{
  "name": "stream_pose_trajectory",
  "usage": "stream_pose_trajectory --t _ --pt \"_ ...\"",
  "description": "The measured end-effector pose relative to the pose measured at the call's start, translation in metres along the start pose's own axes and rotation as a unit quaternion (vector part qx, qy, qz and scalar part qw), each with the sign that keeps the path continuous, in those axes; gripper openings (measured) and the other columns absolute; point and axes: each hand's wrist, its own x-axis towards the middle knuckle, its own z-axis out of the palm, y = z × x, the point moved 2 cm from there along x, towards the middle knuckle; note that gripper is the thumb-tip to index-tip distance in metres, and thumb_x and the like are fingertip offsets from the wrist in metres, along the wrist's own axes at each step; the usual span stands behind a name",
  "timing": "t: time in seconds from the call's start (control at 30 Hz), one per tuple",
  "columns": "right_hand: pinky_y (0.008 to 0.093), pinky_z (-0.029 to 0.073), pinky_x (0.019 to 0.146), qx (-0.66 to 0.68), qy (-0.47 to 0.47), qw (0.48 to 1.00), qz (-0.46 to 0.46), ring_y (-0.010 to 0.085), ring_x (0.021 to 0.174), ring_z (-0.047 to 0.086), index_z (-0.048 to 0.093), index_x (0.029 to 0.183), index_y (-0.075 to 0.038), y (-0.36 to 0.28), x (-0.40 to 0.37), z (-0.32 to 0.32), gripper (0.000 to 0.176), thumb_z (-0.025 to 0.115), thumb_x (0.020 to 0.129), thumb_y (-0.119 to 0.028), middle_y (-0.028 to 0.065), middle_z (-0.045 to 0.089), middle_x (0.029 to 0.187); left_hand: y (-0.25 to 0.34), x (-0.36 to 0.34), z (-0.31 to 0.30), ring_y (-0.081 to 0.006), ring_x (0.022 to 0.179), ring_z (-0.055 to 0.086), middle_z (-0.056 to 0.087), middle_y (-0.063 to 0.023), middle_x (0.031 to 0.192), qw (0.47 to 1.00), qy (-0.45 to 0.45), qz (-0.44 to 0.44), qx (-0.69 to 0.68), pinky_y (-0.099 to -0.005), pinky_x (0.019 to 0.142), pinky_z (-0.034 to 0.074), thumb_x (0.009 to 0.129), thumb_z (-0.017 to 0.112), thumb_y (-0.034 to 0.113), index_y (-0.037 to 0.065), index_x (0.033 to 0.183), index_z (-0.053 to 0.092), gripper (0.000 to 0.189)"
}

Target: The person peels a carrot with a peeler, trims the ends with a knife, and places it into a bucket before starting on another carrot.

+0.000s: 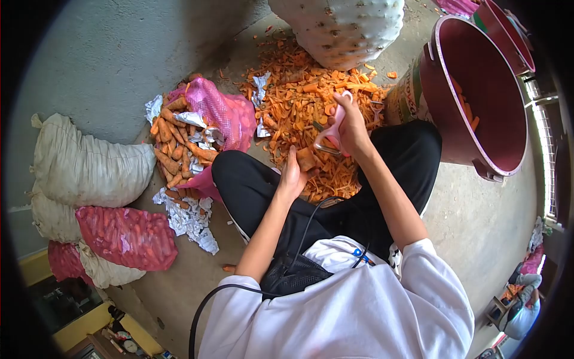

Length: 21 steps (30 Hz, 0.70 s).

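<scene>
My left hand (293,173) grips a carrot (307,159) over my lap, its stubby end pointing up. My right hand (350,125) holds a pink peeler (330,133) just above and to the right of the carrot, its blade near the carrot's tip. Beneath both hands lies a wide heap of orange carrot peelings (299,102) on the concrete floor. An open pink mesh sack (218,113) of unpeeled carrots (173,149) lies to the left of my knees.
A large maroon bucket (478,96) with a few peeled carrots stands at the right. A white sack (341,27) sits at the top. More white and pink sacks (95,197) are stacked at the left wall. Another person (523,299) sits far at the lower right.
</scene>
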Motion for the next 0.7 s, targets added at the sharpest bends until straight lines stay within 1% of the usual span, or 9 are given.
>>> stream_pose_trajectory --t 0.07,0.2,0.3,0.33,0.4,0.47,0.5,0.63,0.7 --pt "0.0285 0.043 0.051 -0.112 0.032 0.992 -0.041 0.0119 0.061 0.046 0.045 0.099 -0.011 0.003 0.007 0.003 0.028 0.057 0.090 -0.035 0.0006 0.042 0.077 -0.001 0.004 0.001 -0.0201 0.078 0.058 0.058 -0.0057 0.086 1.000 -0.004 0.005 0.019 -0.0345 0.065 0.046 0.095 0.028 0.056 0.008 0.104 0.055 0.056" --pt "0.0204 0.037 0.049 0.059 -0.027 0.998 0.009 0.0050 0.058 0.039 0.047 0.098 -0.012 0.011 0.008 0.010 0.033 0.055 0.090 -0.044 -0.0023 0.038 0.073 0.002 -0.002 0.007 -0.0183 0.077 0.058 0.058 -0.0041 0.085 1.000 0.003 -0.023 0.005 -0.0338 0.065 0.046 0.095 0.026 0.058 0.008 0.101 0.055 0.058" --pt "0.0188 0.034 0.047 0.185 -0.168 0.966 0.065 0.0046 0.054 0.037 0.050 0.095 -0.012 0.013 0.007 0.007 0.036 0.052 0.091 -0.047 -0.0052 0.038 0.067 0.001 -0.001 0.004 -0.0166 0.082 0.057 0.059 -0.0032 0.091 0.997 -0.034 -0.035 -0.052 -0.0329 0.066 0.046 0.095 0.024 0.056 0.011 0.106 0.055 0.056" --pt "0.0200 0.031 0.046 0.188 -0.160 0.965 0.084 0.0063 0.049 0.028 0.050 0.094 -0.008 0.014 0.006 0.008 0.048 0.048 0.089 -0.056 -0.0058 0.031 0.060 0.002 -0.001 0.005 -0.0163 0.084 0.057 0.060 -0.0030 0.093 0.995 -0.047 -0.035 -0.077 -0.0326 0.066 0.046 0.096 0.024 0.056 0.011 0.108 0.055 0.056" --pt "0.0193 0.032 0.045 0.193 -0.146 0.966 0.090 0.0052 0.047 0.030 0.051 0.096 -0.008 0.018 0.001 0.013 0.052 0.045 0.089 -0.059 -0.0067 0.031 0.056 0.001 0.002 0.000 -0.0156 0.091 0.057 0.060 -0.0027 0.100 0.990 -0.092 -0.029 -0.104 -0.0332 0.072 0.048 0.096 0.023 0.054 0.011 0.113 0.054 0.056" --pt "0.0200 0.037 0.044 0.161 -0.086 0.979 0.093 0.0049 0.042 0.031 0.053 0.099 -0.006 0.019 -0.010 0.028 0.060 0.039 0.088 -0.063 -0.0066 0.029 0.050 0.012 -0.010 0.021 -0.0156 0.094 0.057 0.059 -0.0031 0.104 0.994 -0.062 -0.007 -0.094 -0.0340 0.075 0.050 0.096 0.023 0.054 0.012 0.113 0.054 0.055" --pt "0.0206 0.039 0.044 0.141 -0.102 0.980 0.100 0.0051 0.041 0.032 0.053 0.099 -0.005 0.022 -0.010 0.028 0.060 0.039 0.089 -0.063 -0.0064 0.029 0.049 0.017 -0.014 0.029 -0.0156 0.095 0.057 0.059 -0.0032 0.106 0.995 -0.047 0.004 -0.089 -0.0344 0.077 0.051 0.096 0.024 0.054 0.012 0.114 0.054 0.055" --pt "0.0219 0.039 0.039 0.087 -0.123 0.982 0.115 0.0053 0.033 0.028 0.055 0.096 -0.003 0.034 -0.008 0.027 0.059 0.038 0.091 -0.060 -0.0062 0.027 0.043 0.015 -0.013 0.022 -0.0165 0.094 0.059 0.058 -0.0040 0.107 0.981 -0.154 0.034 -0.111 -0.0354 0.076 0.054 0.096 0.028 0.051 0.013 0.100 0.056 0.047" --pt "0.0216 0.037 0.036 0.096 -0.116 0.982 0.114 0.0047 0.031 0.027 0.056 0.093 -0.003 0.037 -0.007 0.026 0.058 0.039 0.091 -0.059 -0.0062 0.027 0.042 0.013 -0.013 0.023 -0.0166 0.090 0.059 0.059 -0.0027 0.104 0.987 -0.104 0.013 -0.119 -0.0339 0.071 0.053 0.097 0.035 0.044 0.013 0.091 0.055 0.037"
